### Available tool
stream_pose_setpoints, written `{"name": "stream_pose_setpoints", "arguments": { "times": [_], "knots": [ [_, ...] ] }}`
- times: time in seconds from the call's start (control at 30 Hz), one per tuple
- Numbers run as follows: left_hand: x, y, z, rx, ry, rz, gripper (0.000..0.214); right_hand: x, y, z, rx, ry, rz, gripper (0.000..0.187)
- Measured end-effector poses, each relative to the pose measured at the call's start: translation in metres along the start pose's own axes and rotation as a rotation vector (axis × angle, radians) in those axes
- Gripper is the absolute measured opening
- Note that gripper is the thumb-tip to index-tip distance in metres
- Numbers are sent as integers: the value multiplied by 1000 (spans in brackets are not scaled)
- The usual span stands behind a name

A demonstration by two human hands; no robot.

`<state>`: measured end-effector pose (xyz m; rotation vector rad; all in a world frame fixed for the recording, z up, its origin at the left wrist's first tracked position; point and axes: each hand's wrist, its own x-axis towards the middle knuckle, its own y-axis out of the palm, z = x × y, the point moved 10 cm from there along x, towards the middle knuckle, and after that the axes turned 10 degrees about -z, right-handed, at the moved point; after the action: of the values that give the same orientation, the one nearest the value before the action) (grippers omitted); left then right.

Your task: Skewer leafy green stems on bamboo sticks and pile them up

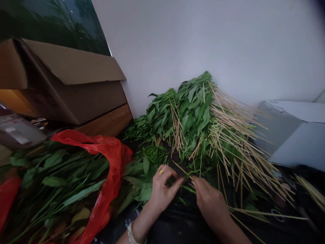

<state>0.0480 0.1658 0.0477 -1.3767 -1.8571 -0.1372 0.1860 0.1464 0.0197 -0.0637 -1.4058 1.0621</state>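
Note:
At the middle of the black-covered surface, my right hand (209, 200) pinches a thin bamboo skewer (179, 168) that points up and to the left. Just left of it my left hand (164, 188), with a gold ring and a pearl bracelet, has thumb and fingers brought together on a green stem (187, 175). The fingertips of both hands almost meet, and the exact grip is partly blurred. Loose leafy greens (142, 184) lie beside my left wrist. Beyond the hands, leafy bundles (194, 108) on many skewers (233, 132) are heaped against the wall.
A red plastic bag (114, 162) full of long leafy stems (61, 183) lies open at the left. Behind it stands a cardboard box (83, 98) with raised flaps. A white box (302, 132) is at the right by the wall (203, 37). Loose sticks lie front right.

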Motion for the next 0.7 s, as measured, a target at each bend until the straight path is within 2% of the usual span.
{"name": "stream_pose_setpoints", "arguments": {
  "times": [0.07,0.13,0.27,0.33,0.43,0.6,0.7],
  "knots": [
    [-7,11,-19,77,169,128,4,-1,3,-3,-11,8,27,30],
    [-19,27,-29,168,282,279,9,-2,6,-4,-21,15,48,31],
    [-38,55,-24,384,364,469,18,-1,6,-7,-40,40,60,33],
    [-43,63,-16,486,361,491,19,-1,6,-7,-45,46,66,32],
    [-46,69,-5,597,341,461,19,-1,9,-6,-41,38,95,33],
    [-49,75,2,652,337,435,29,-3,12,-7,-48,48,136,34],
    [-49,76,9,683,301,458,22,-4,15,-7,-54,46,154,34]
  ]
}}
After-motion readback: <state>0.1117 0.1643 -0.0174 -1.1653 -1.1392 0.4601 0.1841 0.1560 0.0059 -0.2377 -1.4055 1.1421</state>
